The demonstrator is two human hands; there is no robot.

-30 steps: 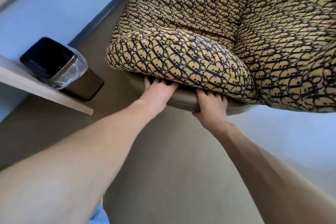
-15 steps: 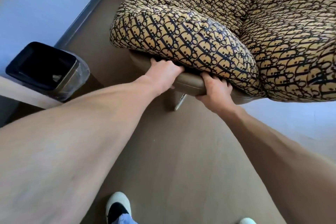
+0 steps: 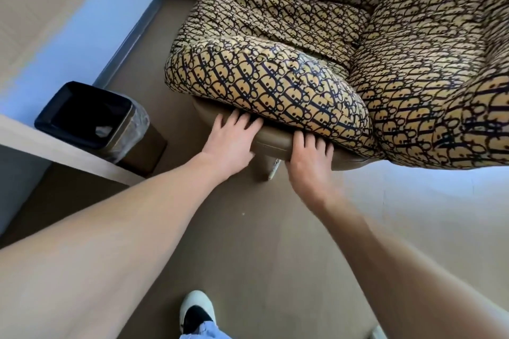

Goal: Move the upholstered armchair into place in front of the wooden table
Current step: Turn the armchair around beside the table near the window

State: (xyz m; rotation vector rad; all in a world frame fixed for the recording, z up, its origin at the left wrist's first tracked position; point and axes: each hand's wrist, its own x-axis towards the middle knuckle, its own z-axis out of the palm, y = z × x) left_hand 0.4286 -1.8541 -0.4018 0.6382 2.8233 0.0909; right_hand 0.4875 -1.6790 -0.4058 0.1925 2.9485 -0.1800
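The upholstered armchair (image 3: pixel 275 85) has puffy cushions in a tan and dark blue pattern on a smooth tan frame (image 3: pixel 272 143). It fills the upper right, and one short leg (image 3: pixel 271 170) reaches the floor. My left hand (image 3: pixel 230 143) lies on the frame's front rim with its fingers spread, their tips against the seat cushion. My right hand (image 3: pixel 308 158) is beside it on the same rim, fingers over the top edge and the thumb hidden. A corner of the pale wooden table (image 3: pixel 63 153) juts in from the left.
A black waste bin (image 3: pixel 91 115) with a clear liner stands on the floor behind the table edge, left of the chair. A wall with a dark skirting runs along the upper left. My white and black shoe (image 3: pixel 197 311) is on the tan floor below.
The armchair has shifted right and sits lower, its leg down at the floor. My left hand's fingers have come out from under the cushion and spread. The table edge is back in view.
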